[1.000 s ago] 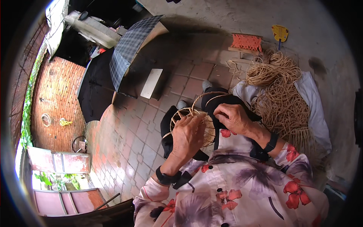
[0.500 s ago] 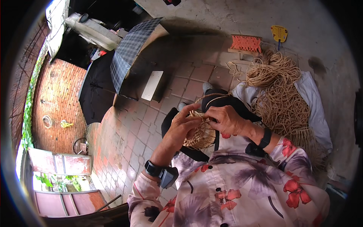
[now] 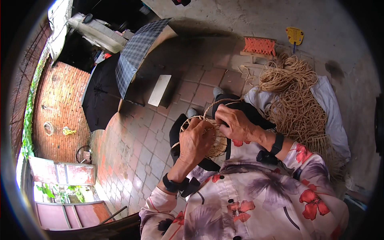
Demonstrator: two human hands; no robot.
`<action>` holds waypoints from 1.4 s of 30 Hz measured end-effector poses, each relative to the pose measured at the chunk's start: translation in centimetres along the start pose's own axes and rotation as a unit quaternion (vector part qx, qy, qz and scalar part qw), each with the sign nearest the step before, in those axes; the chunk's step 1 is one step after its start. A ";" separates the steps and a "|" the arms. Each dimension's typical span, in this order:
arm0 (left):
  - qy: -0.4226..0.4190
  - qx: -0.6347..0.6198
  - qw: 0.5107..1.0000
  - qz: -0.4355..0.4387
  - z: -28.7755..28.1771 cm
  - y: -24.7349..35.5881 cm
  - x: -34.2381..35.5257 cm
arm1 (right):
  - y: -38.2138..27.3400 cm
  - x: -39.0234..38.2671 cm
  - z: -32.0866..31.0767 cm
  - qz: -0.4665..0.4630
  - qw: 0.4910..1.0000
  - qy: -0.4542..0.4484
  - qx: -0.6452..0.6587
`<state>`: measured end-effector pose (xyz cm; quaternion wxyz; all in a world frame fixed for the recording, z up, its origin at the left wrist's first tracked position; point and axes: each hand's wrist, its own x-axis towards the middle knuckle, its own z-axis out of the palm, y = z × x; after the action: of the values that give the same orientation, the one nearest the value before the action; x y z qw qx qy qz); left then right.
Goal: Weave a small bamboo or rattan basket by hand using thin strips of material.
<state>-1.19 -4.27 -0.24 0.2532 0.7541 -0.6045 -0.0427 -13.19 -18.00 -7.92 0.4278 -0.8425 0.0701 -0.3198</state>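
Observation:
On my lap rests a small woven straw basket (image 3: 218,149), partly covered by my hands. My left hand (image 3: 195,140) is closed at its near left rim, fingers curled down and their tips hidden. Opposite it, my right hand (image 3: 239,125) pinches at the rim's right side; what lies between its fingertips is too small to make out. A tan straw cord (image 3: 207,109) rises from the rim and runs right over my dark-clad knee. Another length of cord loops out to the left of my left hand.
At the right, a big heap of tan cord (image 3: 290,96) lies on a white cloth sack (image 3: 331,116). Beyond it are a stool with orange webbing (image 3: 260,46) and a yellow fan (image 3: 295,36). Two open umbrellas, plaid (image 3: 140,52) and black (image 3: 100,94), stand left near a white board (image 3: 160,90).
My left hand has turned knuckles-up, and its spread fingers have curled down at the rim. A cord loop now shows to its left. My right hand stays almost in place.

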 end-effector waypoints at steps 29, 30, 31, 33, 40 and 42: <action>0.064 -0.007 0.997 0.034 0.5 0.3 2.1 | 0.7 -0.9 -4.0 0.209 0.888 -0.259 0.318; 0.069 -0.015 0.998 0.009 0.2 -0.1 2.0 | 1.7 -1.4 -4.8 0.175 0.928 -0.197 0.264; 0.075 -0.020 0.997 -0.020 -0.2 -0.5 1.7 | 2.9 -2.0 -5.9 0.138 0.959 -0.137 0.208; 0.072 -0.017 0.996 -0.041 -0.7 -1.5 0.6 | 4.9 -2.1 -10.4 0.231 0.971 -0.025 0.057; 0.073 -0.043 0.991 -0.103 -1.6 -2.2 -1.5 | 0.5 -2.8 -9.4 0.016 0.955 0.169 -0.244; 0.051 -0.018 0.992 -0.117 -1.8 -2.4 -1.9 | -0.9 -2.8 -5.8 -0.047 0.991 0.047 -0.119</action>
<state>1.08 -1.56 -0.20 0.2908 0.8162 -0.4973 -0.0444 -18.95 -20.25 -6.11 0.3049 -0.8740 0.0880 -0.3680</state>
